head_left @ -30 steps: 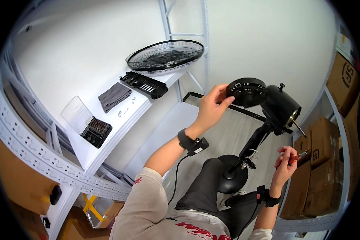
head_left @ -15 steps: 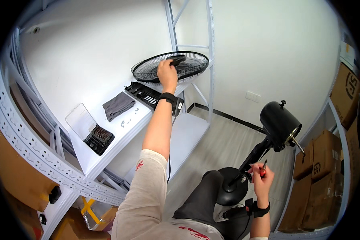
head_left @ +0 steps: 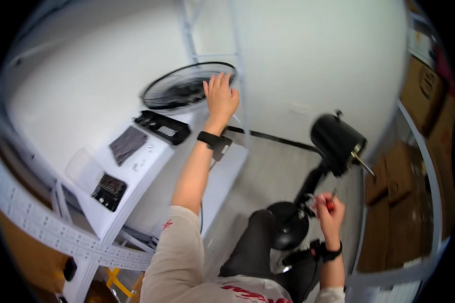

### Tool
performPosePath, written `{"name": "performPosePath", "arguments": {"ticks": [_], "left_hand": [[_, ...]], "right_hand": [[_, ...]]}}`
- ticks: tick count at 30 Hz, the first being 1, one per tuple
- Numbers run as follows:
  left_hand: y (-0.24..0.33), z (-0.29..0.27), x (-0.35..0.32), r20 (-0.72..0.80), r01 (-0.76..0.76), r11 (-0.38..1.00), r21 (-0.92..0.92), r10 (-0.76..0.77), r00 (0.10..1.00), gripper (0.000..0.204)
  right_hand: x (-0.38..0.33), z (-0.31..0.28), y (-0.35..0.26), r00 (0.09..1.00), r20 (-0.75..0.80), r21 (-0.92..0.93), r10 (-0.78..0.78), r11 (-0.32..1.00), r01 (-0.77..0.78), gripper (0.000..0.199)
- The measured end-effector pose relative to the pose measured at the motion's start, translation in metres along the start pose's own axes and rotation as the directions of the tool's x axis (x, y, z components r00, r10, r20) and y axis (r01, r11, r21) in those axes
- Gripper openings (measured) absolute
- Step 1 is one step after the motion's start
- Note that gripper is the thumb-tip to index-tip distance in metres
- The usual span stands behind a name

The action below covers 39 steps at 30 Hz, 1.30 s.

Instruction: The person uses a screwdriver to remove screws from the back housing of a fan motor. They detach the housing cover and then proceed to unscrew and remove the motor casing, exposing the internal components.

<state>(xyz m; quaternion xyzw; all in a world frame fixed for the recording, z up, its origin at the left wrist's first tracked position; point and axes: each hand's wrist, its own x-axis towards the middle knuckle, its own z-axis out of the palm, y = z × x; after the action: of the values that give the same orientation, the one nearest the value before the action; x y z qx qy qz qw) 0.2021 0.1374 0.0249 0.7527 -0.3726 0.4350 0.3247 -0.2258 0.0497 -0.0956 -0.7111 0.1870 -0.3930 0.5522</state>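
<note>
My left hand (head_left: pixel 221 103) is raised with its fingers spread and nothing in it, close to the right rim of a round black fan grille (head_left: pixel 154 100). Dark parts lie within the grille, too blurred to tell apart. My right hand (head_left: pixel 331 218) is closed around a small red screwdriver (head_left: pixel 330 205), its tip pointing up. Beside that hand stands a pedestal fan. Its black motor housing (head_left: pixel 337 144) is bare, with a metal shaft (head_left: pixel 364 165) sticking out, and its round black base (head_left: pixel 288 235) rests on the floor.
On the white shelf (head_left: pixel 98 222) lie a black tool case (head_left: pixel 163 126), a folded grey cloth (head_left: pixel 128 145), some small screws (head_left: pixel 139 165) and an opened bit set (head_left: pixel 109 191). A rack of cardboard boxes (head_left: pixel 389 227) stands at the right.
My left hand has let go of a dark part on the grille, opened its fingers and moved right. The whole view has shifted; my right hand still holds the screwdriver.
</note>
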Motion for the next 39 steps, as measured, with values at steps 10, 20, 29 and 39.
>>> {"name": "performPosePath", "arguments": {"ticks": [10,20,29,39], "left_hand": [[0.223,-0.01,-0.065,0.582,0.327,0.63,-0.705,0.249,0.774,0.12],[0.252,-0.027,-0.081,0.571,0.244,0.747,-0.619,0.214,0.792,0.142],[0.266,-0.035,-0.08,0.562,0.179,0.838,-0.516,0.173,0.809,0.141],[0.271,-0.025,-0.087,0.453,0.071,0.847,-0.526,0.208,0.867,0.135]], "right_hand": [[0.008,-0.011,-0.008,0.974,-0.224,0.189,-0.042,0.978,0.086,0.017],[0.002,-0.037,-0.003,0.949,-0.314,0.151,-0.036,0.985,0.087,0.017],[0.012,-0.024,0.007,0.891,-0.449,0.115,-0.057,0.986,0.121,0.02],[0.033,-0.007,0.027,0.903,-0.429,0.073,0.022,0.997,0.01,0.046]]}}
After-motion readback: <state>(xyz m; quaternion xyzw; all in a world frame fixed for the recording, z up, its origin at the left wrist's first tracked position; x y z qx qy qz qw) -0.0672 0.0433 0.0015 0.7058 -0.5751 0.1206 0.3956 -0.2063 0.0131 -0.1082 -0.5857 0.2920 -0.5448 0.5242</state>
